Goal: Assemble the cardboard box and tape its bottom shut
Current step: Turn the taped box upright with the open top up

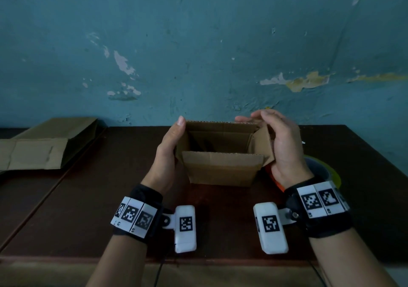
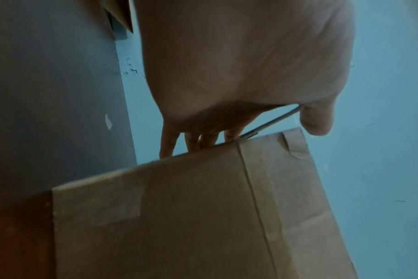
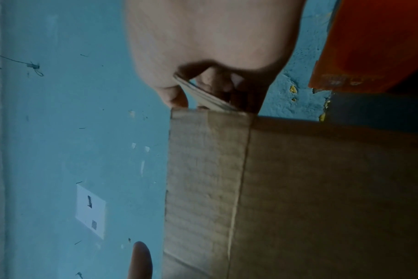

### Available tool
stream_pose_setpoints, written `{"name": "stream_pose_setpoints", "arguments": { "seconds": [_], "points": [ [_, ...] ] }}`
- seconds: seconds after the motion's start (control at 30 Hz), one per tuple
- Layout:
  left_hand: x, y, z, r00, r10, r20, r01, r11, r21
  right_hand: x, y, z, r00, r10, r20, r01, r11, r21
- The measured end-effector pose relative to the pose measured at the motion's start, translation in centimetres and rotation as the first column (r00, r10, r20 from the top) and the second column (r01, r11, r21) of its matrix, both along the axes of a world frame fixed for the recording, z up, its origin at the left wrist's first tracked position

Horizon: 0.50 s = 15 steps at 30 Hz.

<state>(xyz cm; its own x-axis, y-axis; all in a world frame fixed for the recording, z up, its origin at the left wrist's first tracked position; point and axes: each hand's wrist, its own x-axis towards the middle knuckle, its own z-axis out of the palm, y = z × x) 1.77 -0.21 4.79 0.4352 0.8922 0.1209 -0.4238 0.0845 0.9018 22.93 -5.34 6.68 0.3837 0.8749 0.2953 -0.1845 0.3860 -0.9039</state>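
Note:
A small brown cardboard box [image 1: 220, 169] is held just above the dark table [image 1: 88, 209], its open end up and its flaps standing. My left hand [image 1: 172, 141] grips the box's left side, thumb pointing up along the near corner and fingers behind the wall. In the left wrist view the left hand [image 2: 239, 66] has a flap edge between thumb and fingers above the box [image 2: 179, 217]. My right hand [image 1: 276, 132] curls over the right flap. In the right wrist view the right hand [image 3: 203, 37] pinches that flap's edge on the box [image 3: 298, 188].
A tape roll [image 1: 324, 169] in an orange dispenser [image 3: 370, 47] lies on the table under my right wrist. Flattened cardboard [image 1: 37, 152] lies at the far left. A blue peeling wall [image 1: 198, 55] rises behind the table.

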Motion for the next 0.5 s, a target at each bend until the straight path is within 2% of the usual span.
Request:
{"name": "stream_pose_setpoints", "arguments": {
  "seconds": [0.17,0.33,0.43,0.5],
  "points": [
    [0.0,-0.2,-0.1,1.000,-0.005,0.021,0.006,0.999,-0.042,0.4,-0.5,0.2,1.000,0.011,0.028,-0.009,0.998,-0.057],
    [0.7,-0.6,-0.1,0.996,0.082,0.022,-0.081,0.996,-0.037,-0.4,-0.3,-0.2,0.995,0.094,-0.016,-0.095,0.991,-0.092],
    [1.0,-0.2,-0.3,0.980,0.197,-0.019,-0.197,0.980,-0.007,-1.2,0.0,-0.4,0.995,0.099,0.029,-0.096,0.989,-0.114],
    [1.0,0.0,-0.4,0.982,0.187,-0.026,-0.187,0.982,0.007,-1.7,0.1,-0.4,0.991,0.104,0.081,-0.095,0.989,-0.111]
  ]
}}
